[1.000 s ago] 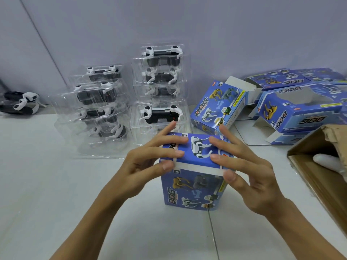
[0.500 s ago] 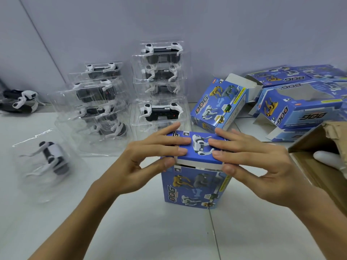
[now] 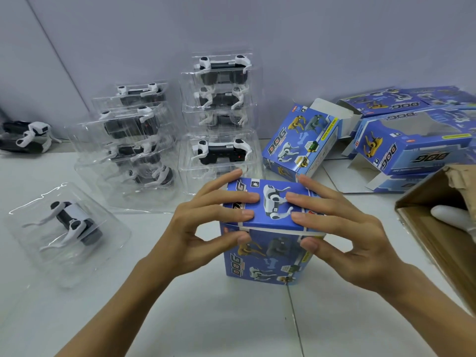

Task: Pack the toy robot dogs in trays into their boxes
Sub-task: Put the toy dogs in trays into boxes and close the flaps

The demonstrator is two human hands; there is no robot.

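Head view, near to far. Blue box point(image 3: 268, 243) stands upright on the white table point(image 3: 206, 318), centre foreground. Left hand point(image 3: 206, 228) and right hand point(image 3: 342, 233) are both on its top flap point(image 3: 270, 204): straight fingers lie flat across the flap from either side, thumbs pressed against the front wall just under the flap's edge. Neither hand wraps the box; fingers are spread, pressing.

Step in hand, as I judge it: closing the lid of a box already loaded. A thin pale line shows along the front edge, so the flap looks not quite seated. Next move likely calls for pushing the tuck tab fully home while the thumbs steady the front wall, without buckling the card.

Left of the box, apart from it, lies one toy dog in a clear tray point(image 3: 69, 228). Behind, two stacks of filled trays point(image 3: 221, 112) stand against the wall. Far right: open empty boxes point(image 3: 301, 140), and a brown carton point(image 3: 438, 228) at the edge.
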